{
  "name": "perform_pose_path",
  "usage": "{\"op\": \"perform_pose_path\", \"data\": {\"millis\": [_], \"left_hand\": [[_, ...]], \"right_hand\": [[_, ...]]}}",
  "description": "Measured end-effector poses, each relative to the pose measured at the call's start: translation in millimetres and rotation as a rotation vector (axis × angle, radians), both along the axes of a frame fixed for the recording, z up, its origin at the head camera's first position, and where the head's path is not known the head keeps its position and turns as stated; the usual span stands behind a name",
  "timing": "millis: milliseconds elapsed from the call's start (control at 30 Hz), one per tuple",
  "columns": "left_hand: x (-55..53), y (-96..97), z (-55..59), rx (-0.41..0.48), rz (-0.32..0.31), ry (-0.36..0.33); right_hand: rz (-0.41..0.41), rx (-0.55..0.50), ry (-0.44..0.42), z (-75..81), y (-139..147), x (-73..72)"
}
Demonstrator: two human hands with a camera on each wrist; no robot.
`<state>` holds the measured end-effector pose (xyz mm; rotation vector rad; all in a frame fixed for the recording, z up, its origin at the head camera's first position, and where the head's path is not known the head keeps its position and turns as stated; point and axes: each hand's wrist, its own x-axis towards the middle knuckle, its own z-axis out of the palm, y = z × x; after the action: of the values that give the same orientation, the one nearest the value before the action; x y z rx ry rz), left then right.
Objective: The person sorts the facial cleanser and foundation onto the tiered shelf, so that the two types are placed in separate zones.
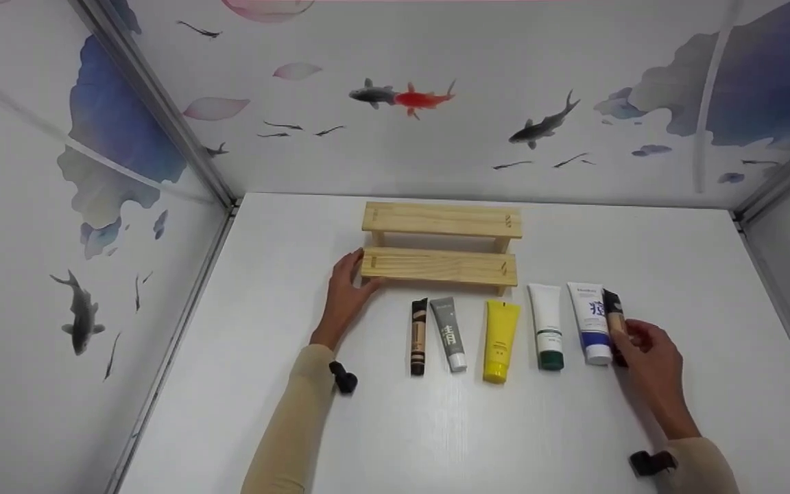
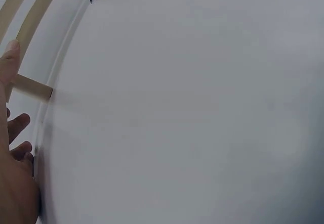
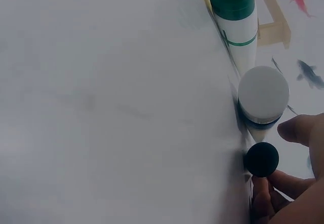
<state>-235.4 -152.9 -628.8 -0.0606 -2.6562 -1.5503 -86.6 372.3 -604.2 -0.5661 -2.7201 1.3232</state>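
My left hand [image 1: 348,302] holds the left end of the front board of a two-step wooden rack [image 1: 439,267], its thumb at the front edge. In the left wrist view, that thumb lies against the board and the other fingers reach near a leg. At the row's right end, my right hand [image 1: 654,357] grips a slim beige tube with a black cap [image 1: 614,310], fingers covering its lower part. The right wrist view shows its round black cap [image 3: 261,160] end-on between thumb and fingers. Close beside it lies a white tube with a blue band [image 1: 588,315].
Leftward along the row lie a white tube with green cap [image 1: 547,322], a yellow tube [image 1: 500,339], a grey tube [image 1: 447,329] and another slim beige-and-black tube [image 1: 418,339]. They lie on a white table [image 1: 450,439] before the rack. Fish-patterned walls [image 1: 436,151] enclose it.
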Motion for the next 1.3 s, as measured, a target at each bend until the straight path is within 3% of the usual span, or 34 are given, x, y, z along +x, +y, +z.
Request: {"op": "perform_pose_path", "data": {"millis": [200,467,667,933,1300], "left_hand": [[-2.2,2.6,-1.7,0.029,-0.009,-0.016],[-1.0,8.8,-6.1,0.0,-0.004,0.082],[0.3,9.2,-5.5,0.012,0.003,0.062],[-3.0,8.0,-7.6,0.0,-0.014,0.087],[-0.2,7.2,-9.3,0.009,0.003,0.043]], "right_hand": [[-0.028,0.017,0.017,-3.4,-3,-1.7],[-0.037,0.033,0.007,-6.3,-5,-3.7],[-0.028,0.05,-0.023,-4.8,-3,-7.6],[-0.012,0.068,-0.081,2.3,1,-17.6],[-0.017,0.042,-0.096,5.9,3,-20.1]]}}
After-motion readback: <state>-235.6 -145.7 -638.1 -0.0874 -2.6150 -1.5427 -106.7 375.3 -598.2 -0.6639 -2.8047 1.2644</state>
